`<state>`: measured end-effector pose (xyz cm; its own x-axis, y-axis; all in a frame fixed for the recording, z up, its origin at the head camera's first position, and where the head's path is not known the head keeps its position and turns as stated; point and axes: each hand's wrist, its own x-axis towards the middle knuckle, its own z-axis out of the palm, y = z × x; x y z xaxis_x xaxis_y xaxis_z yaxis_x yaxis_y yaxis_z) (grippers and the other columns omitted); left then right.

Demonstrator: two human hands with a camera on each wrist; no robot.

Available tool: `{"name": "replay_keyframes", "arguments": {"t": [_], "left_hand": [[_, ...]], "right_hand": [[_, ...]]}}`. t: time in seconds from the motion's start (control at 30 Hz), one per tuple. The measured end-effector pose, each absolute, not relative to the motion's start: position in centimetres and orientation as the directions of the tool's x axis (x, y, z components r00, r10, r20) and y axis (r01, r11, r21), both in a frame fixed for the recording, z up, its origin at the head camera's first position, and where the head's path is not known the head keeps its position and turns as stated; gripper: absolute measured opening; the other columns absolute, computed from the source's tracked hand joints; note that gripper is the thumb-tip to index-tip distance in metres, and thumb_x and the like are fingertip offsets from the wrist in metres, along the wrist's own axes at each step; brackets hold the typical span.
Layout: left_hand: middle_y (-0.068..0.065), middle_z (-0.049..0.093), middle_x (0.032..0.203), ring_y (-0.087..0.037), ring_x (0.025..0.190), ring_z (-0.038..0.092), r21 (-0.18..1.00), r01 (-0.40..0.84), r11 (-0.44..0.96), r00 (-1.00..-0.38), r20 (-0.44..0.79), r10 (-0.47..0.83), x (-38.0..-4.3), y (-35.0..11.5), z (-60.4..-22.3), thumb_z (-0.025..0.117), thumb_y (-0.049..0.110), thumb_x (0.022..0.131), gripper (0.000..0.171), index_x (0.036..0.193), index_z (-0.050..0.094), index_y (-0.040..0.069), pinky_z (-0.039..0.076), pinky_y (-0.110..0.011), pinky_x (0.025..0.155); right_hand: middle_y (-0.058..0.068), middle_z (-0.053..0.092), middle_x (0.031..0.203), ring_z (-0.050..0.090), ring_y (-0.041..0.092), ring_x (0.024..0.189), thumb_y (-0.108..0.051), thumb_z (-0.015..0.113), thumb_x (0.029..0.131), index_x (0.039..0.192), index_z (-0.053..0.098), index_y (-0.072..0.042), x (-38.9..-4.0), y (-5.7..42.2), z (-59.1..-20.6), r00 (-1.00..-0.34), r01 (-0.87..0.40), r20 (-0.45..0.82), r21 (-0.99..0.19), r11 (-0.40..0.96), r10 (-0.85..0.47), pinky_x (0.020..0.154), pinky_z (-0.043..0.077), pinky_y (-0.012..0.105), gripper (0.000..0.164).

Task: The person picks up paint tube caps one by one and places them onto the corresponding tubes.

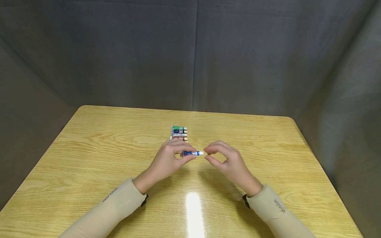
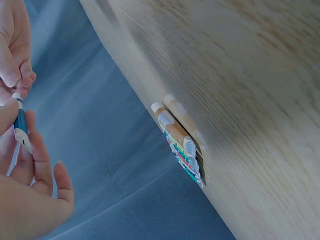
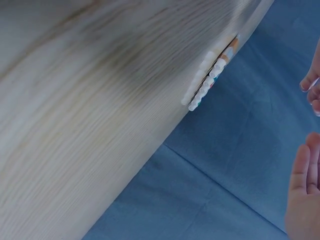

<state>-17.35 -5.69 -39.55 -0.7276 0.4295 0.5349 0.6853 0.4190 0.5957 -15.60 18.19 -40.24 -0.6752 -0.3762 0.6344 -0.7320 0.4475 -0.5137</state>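
Note:
My left hand [image 1: 169, 158] pinches a blue paint tube [image 1: 190, 153] between thumb and fingers, raised above the table. The tube lies level, its white cap [image 1: 201, 153] toward the right; the left fingers cover part of its crimped end. Just beyond the cap, my right hand [image 1: 227, 162] has its thumb and forefinger tips apart in a rounded shape, with nothing between them in the head view. In the left wrist view, the blue tube [image 2: 20, 124] shows in the left hand [image 2: 30, 205], and the right hand [image 2: 15, 50] is close to its capped end.
Behind the left hand, several paint tubes lie side by side in a row, with a green tube [image 1: 178, 128] farthest back. An ochre tube [image 2: 172, 125] is at the near end in the left wrist view. The wooden table [image 1: 89, 145] meets a dark curtain [image 1: 134, 59].

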Motion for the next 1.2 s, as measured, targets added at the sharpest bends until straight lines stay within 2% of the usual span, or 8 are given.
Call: {"name": "replay_keyframes", "arguments": {"t": [0.17,0.4,0.63,0.77,1.03,1.2], "left_hand": [[0.004,0.080,0.099,-0.014,0.100,0.071,0.613,0.680,0.403,-0.730,0.516,0.448,-17.28,-5.55,-39.59,0.085,0.020,0.086,0.013,0.099,0.082,0.016,0.052,-0.041,0.100],[0.003,0.080,0.099,-0.016,0.101,0.070,0.568,0.710,0.416,-0.704,0.544,0.458,-17.15,-5.43,-39.41,0.086,0.019,0.084,0.014,0.097,0.082,0.015,0.051,-0.042,0.101],[0.004,0.080,0.101,-0.015,0.102,0.070,0.553,0.710,0.437,-0.704,0.535,0.467,-17.19,-5.45,-39.49,0.085,0.023,0.086,0.015,0.098,0.082,0.016,0.049,-0.043,0.103],[0.004,0.080,0.101,-0.017,0.105,0.070,0.563,0.687,0.460,-0.727,0.513,0.457,-17.20,-5.58,-39.55,0.085,0.023,0.086,0.014,0.099,0.083,0.017,0.049,-0.045,0.103],[0.005,0.080,0.102,-0.017,0.106,0.072,0.615,0.653,0.442,-0.753,0.465,0.466,-17.12,-5.73,-39.47,0.084,0.023,0.087,0.013,0.099,0.083,0.018,0.048,-0.047,0.104],[0.005,0.080,0.102,-0.015,0.103,0.072,0.634,0.658,0.407,-0.743,0.458,0.488,-17.06,-5.60,-39.42,0.083,0.022,0.088,0.014,0.101,0.083,0.018,0.049,-0.045,0.104]], "right_hand": [[0.004,0.075,0.100,0.071,0.020,0.094,0.009,0.078,0.084,0.101,0.075,-0.008,-15.60,17.80,-40.16,-0.662,-0.746,0.640,-0.511,0.427,-0.391,0.090,0.056,0.018,0.023],[0.002,0.075,0.099,0.070,0.013,0.089,0.002,0.077,0.088,0.101,0.076,-0.009,-15.51,17.85,-40.01,-0.702,-0.710,0.592,-0.538,0.454,-0.396,0.081,0.059,0.025,0.016],[0.003,0.076,0.102,0.069,0.015,0.090,-0.004,0.078,0.090,0.105,0.076,-0.008,-15.50,18.17,-40.00,-0.728,-0.684,0.554,-0.541,0.489,-0.405,0.082,0.060,0.028,0.016],[0.006,0.075,0.105,0.069,0.017,0.092,-0.004,0.080,0.088,0.107,0.075,-0.006,-15.52,18.41,-40.09,-0.718,-0.691,0.568,-0.516,0.506,-0.402,0.083,0.060,0.030,0.020],[0.004,0.075,0.106,0.072,0.018,0.097,0.004,0.080,0.085,0.105,0.074,-0.006,-15.32,18.40,-40.31,-0.663,-0.742,0.617,-0.466,0.482,-0.423,0.090,0.058,0.022,0.023],[0.002,0.075,0.102,0.071,0.016,0.092,0.006,0.077,0.086,0.103,0.075,-0.008,-15.21,18.09,-40.21,-0.642,-0.765,0.620,-0.475,0.435,-0.451,0.085,0.059,0.024,0.023]]}}
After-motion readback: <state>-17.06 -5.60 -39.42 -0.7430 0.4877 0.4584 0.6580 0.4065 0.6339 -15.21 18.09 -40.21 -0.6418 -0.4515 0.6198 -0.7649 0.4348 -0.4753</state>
